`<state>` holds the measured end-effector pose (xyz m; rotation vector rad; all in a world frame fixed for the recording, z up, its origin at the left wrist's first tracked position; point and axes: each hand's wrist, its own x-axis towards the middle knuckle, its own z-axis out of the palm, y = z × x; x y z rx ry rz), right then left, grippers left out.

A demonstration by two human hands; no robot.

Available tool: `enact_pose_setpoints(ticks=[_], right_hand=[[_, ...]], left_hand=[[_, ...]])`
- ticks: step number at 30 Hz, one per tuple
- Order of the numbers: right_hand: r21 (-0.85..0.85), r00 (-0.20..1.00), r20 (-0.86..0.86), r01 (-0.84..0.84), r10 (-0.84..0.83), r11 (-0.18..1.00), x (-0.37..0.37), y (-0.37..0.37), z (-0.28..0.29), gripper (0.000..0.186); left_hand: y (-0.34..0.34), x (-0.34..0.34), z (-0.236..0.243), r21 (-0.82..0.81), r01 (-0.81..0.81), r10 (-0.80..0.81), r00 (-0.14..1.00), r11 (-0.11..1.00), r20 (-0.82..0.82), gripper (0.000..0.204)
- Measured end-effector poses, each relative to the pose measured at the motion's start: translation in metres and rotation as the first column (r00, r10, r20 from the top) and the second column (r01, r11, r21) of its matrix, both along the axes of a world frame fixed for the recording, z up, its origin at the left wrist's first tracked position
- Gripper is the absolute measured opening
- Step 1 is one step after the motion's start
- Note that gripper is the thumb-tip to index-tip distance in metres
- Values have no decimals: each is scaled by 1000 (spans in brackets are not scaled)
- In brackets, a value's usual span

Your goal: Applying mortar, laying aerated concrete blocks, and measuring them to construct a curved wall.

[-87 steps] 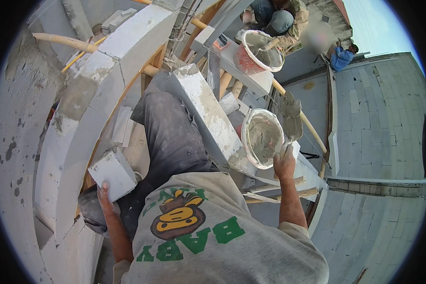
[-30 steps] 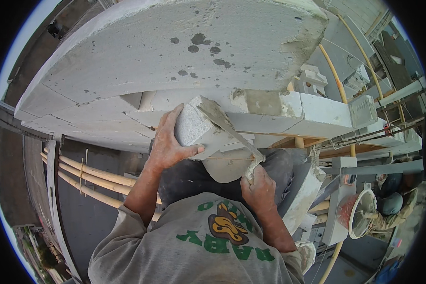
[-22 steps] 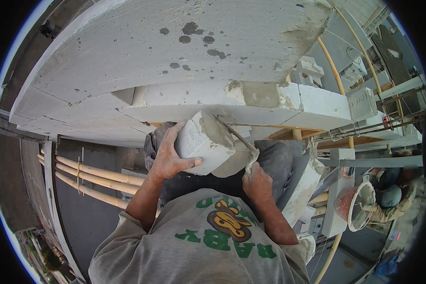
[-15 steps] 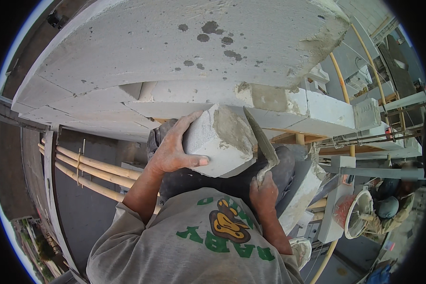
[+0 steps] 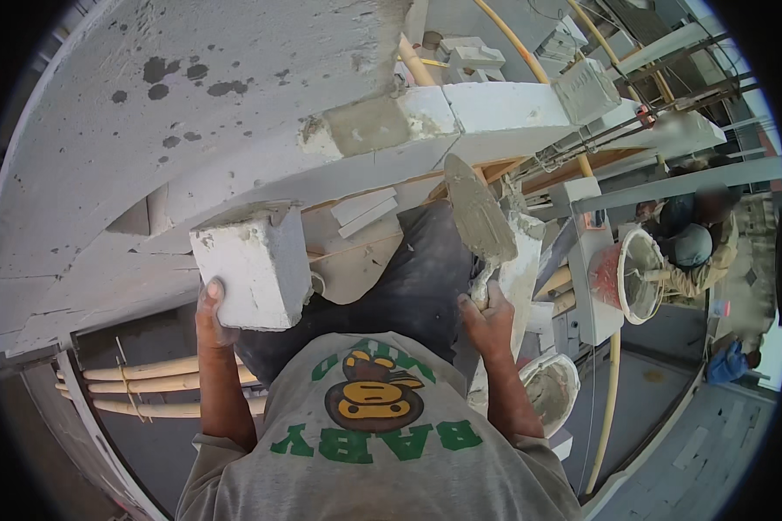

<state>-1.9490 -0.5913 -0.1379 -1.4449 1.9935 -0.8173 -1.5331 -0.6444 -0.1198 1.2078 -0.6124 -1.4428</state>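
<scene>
Left hand [image 5: 210,317] grips a pale grey, rough-faced aerated concrete block [image 5: 254,267] from below, raised beside the curved block wall [image 5: 235,113]; rigid and crumbly-edged, it likely handles best cupped underneath. Right hand [image 5: 488,319] clenches a mortar-smeared steel trowel [image 5: 480,213]. Below, a white bucket [image 5: 549,391] holds grey mortar.

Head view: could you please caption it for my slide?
Left hand lifts a white rectangular masonry block; right hand grips a mortar-coated steel trowel.

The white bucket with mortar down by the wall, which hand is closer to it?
Right. The right hand, gripping the trowel, is just above the bucket; the left hand holds the block, far across.
</scene>
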Motion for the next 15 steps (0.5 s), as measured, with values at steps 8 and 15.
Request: enact_pose_setpoints(ticks=[8, 15], right_hand=[[336, 750, -7, 625, -662, 705, -105, 114, -11, 37], [298, 609, -541, 783, -579, 546, -141, 210, 40, 46]], left_hand=[[-19, -45, -35, -85, 72, -91, 964, 994, -248, 58], [-42, -75, -44, 56, 359, -357, 933, 932, -34, 74]])
